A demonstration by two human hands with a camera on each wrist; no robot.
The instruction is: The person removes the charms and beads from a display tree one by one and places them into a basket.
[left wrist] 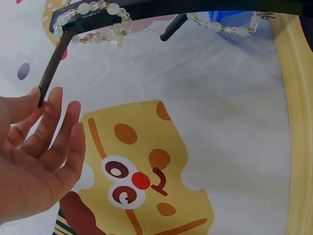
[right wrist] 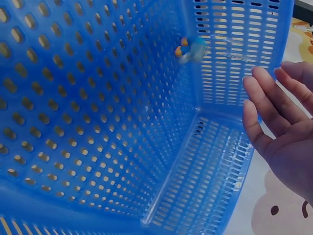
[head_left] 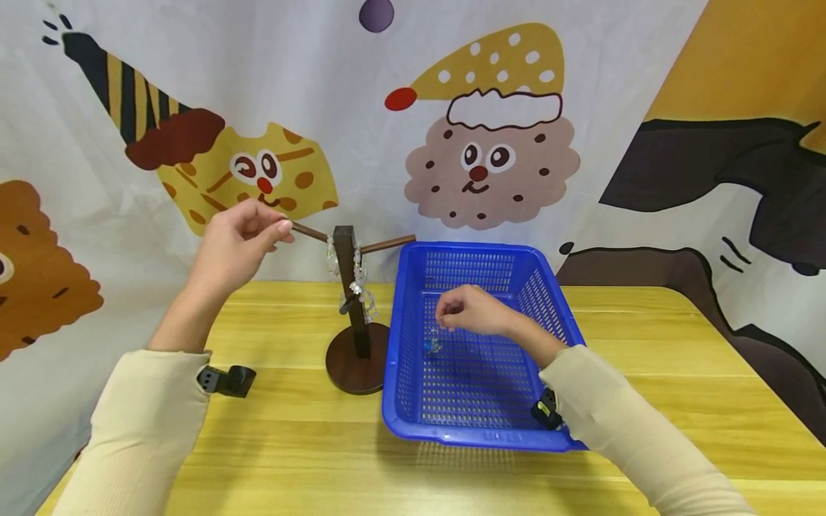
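A dark wooden stand (head_left: 353, 301) with side pegs sits on the yellow table, left of a blue plastic basket (head_left: 480, 430). Clear bead bracelets (head_left: 358, 288) hang from its post and pegs, and show as bead strings (left wrist: 93, 8) in the left wrist view. My left hand (head_left: 248, 233) pinches the tip of the left peg (left wrist: 49, 73) between thumb and fingers. My right hand (head_left: 463, 311) is inside the basket, fingers bunched over a thin clear string. A small blue and orange charm (head_left: 432, 345) dangles from that string just above the basket floor, and appears as the charm (right wrist: 191, 49) against the mesh wall.
The stand's round base (head_left: 356, 367) nearly touches the basket's left wall. A cartoon-printed cloth (head_left: 490, 158) hangs right behind the table (head_left: 645, 344). Apart from the charm, the basket floor (right wrist: 205, 166) holds nothing I can see.
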